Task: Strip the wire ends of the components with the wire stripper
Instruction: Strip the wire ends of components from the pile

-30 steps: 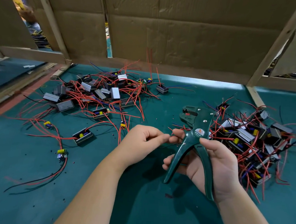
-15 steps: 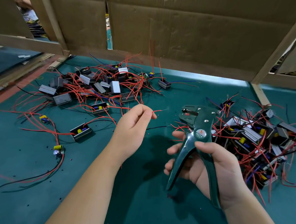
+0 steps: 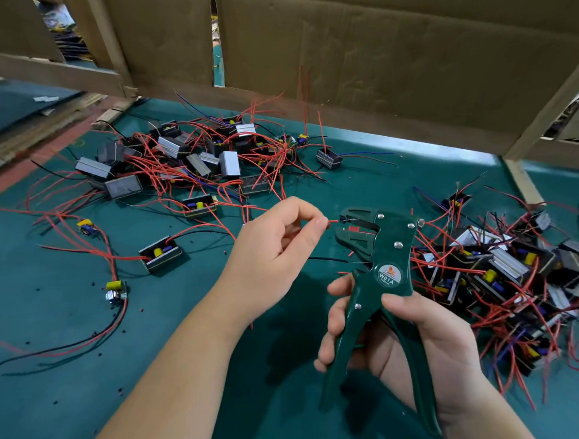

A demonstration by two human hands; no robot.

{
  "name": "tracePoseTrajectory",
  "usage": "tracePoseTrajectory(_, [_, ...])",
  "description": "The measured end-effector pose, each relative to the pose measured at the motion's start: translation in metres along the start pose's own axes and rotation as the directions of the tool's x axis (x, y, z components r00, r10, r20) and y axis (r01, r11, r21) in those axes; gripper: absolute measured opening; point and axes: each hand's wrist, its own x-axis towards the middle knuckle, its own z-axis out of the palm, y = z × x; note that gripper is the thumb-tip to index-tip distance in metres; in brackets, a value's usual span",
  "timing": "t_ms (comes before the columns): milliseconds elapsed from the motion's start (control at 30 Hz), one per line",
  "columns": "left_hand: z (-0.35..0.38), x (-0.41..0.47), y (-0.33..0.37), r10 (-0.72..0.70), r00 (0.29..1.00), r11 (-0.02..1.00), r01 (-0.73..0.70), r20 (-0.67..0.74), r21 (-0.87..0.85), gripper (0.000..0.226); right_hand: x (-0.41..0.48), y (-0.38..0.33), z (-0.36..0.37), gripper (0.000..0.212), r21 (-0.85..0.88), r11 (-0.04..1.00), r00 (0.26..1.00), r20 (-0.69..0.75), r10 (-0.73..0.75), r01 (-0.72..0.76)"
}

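Right hand (image 3: 419,345) grips wire stripper (image 3: 379,280) handles above desk (image 3: 46,391) near edge — left hand (image 3: 271,259) pinches red wire (image 3: 332,221), its end at the head. Component piles (image 3: 196,164) lie toward the far edge.

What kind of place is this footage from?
Probably an electronics assembly bench in a workshop or factory. Piles of wired components lie on a green mat, fenced by a cardboard partition. The right hand grips a wire stripper while the left hand pinches a red wire at its head.
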Motion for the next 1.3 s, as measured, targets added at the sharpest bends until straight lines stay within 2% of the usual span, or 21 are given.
tracePoseTrajectory(267, [-0.001, -0.002, -0.002, 0.033, 0.998, 0.997, -0.036, 0.056, 0.062, 0.012, -0.001, 0.0, -0.002, 0.057, -0.068, 0.997, 1.0, -0.008, 0.021, -0.022])
tracePoseTrajectory(433, [-0.006, -0.002, -0.001, 0.077, 0.995, 0.98, -0.088, 0.065, 0.18, 0.009, -0.001, 0.001, -0.004, 0.057, -0.157, 0.987, 0.998, -0.065, 0.024, -0.034])
tracePoseTrajectory(867, [-0.012, -0.002, 0.001, 0.108, 0.988, 0.921, -0.14, 0.107, 0.362, 0.008, 0.001, 0.003, -0.005, 0.058, -0.179, 0.982, 0.994, -0.103, 0.035, -0.053])
tracePoseTrajectory(1300, [-0.015, -0.003, 0.004, 0.097, 0.986, 0.888, -0.146, 0.135, 0.437, 0.011, 0.001, 0.005, -0.002, 0.056, -0.175, 0.981, 0.984, -0.17, 0.047, -0.077])
